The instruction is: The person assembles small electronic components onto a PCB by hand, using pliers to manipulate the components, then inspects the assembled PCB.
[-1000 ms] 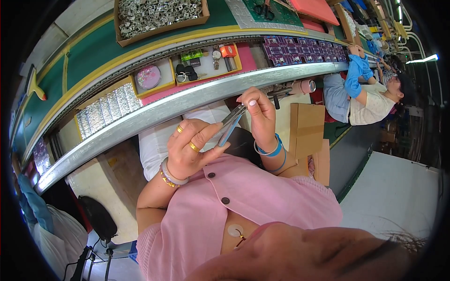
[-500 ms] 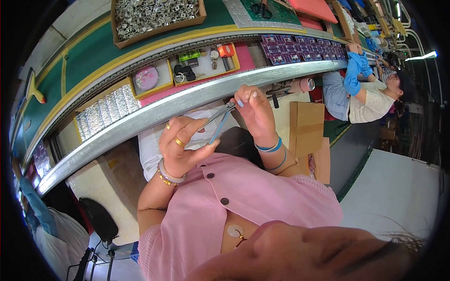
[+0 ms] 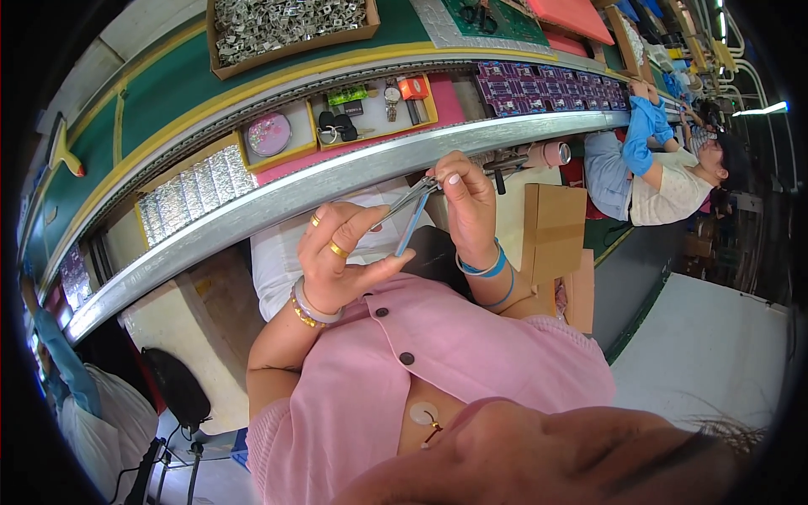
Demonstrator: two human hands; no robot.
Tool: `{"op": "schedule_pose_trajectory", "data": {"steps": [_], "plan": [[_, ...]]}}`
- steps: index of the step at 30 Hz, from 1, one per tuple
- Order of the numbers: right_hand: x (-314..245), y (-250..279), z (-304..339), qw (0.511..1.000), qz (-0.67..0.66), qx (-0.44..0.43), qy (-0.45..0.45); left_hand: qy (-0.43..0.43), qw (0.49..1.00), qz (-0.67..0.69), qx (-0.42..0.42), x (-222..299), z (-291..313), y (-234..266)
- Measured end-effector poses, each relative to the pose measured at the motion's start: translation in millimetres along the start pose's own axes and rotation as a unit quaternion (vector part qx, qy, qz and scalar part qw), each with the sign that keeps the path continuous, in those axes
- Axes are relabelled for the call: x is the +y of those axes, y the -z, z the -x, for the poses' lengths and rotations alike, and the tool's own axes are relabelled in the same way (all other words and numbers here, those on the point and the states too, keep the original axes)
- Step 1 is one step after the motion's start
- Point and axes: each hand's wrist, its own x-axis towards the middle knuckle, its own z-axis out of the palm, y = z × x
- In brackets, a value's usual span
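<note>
My left hand is wrapped around a pair of pliers with a blue handle, its thumb on the lower handle and its fingers over the upper one. The handles stand apart, and the jaws point up and right. At the jaw end, my right hand has thumb and forefinger pinched together. What lies between those fingertips is too small and covered to name. Both hands are raised above my lap, just on my side of the bench's metal rail.
Beyond the rail are a yellow-edged tray with a watch and keys, and purple circuit boards. A cardboard box of small metal parts stands farther back. Another carton is beside my right arm. A co-worker sits at right.
Both hands and the pliers have shifted slightly to the right in the picture. My right fingers have curled in closer at the jaws; the left grip on the handles looks the same.
</note>
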Motion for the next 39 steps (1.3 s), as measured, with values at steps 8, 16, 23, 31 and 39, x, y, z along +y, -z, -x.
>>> {"op": "schedule_pose_trajectory", "data": {"steps": [8, 16, 23, 31, 39], "plan": [[-3.8, -3.5, 1.4, 0.997, 0.059, 0.022, 0.042, -0.01, 1.0, -0.01, -0.004, -0.1, 0.5, 2.0], [-8.1, -6.0, 2.1, 0.991, 0.099, 0.024, 0.084, -0.02, 1.0, -0.016, -0.012, 1.5, 1.0, 4.9], [-9.2, -5.4, 0.8, 0.984, 0.139, 0.026, 0.104, -0.014, 1.0, -0.011, -0.012, 1.6, 0.7, 4.4], [-10.4, -3.7, 0.4, 0.98, 0.16, 0.025, 0.116, -0.001, 1.0, -0.002, -0.011, 2.5, 0.5, 4.9], [-9.9, -3.4, -0.2, 0.978, 0.162, 0.023, 0.126, -0.014, 1.0, 0.006, -0.011, 1.6, 0.5, 4.8]]}}
